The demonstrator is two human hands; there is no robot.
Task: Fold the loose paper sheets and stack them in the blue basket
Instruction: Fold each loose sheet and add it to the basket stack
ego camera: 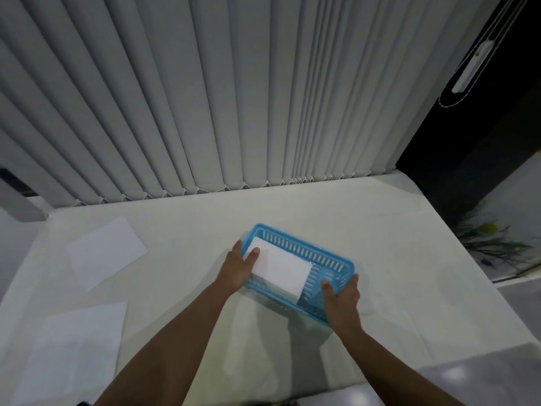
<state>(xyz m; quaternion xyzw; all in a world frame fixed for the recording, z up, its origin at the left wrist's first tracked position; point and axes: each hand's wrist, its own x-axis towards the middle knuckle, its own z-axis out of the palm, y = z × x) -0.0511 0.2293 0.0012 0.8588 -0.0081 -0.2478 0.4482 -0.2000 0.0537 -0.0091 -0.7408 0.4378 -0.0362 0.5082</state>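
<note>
The blue basket (pixel 328 256) lies at an angle on the white table, slotted walls showing. Inside it sits a stack of folded white paper (pixel 281 266), filling its left part. My left hand (pixel 238 266) grips the basket's left end, thumb pressed on the top folded sheet. My right hand (pixel 341 300) grips the basket's near right corner, thumb inside the rim. Two loose flat sheets lie to the left: one far sheet (pixel 106 253) and one near sheet (pixel 76 344) at the table's front left.
The white table (pixel 409 288) ends at a near edge on the lower right, with glossy floor beyond. Grey vertical blinds (pixel 205 98) hang along the table's back edge. A plant with a yellow bloom (pixel 491 238) stands off the right side.
</note>
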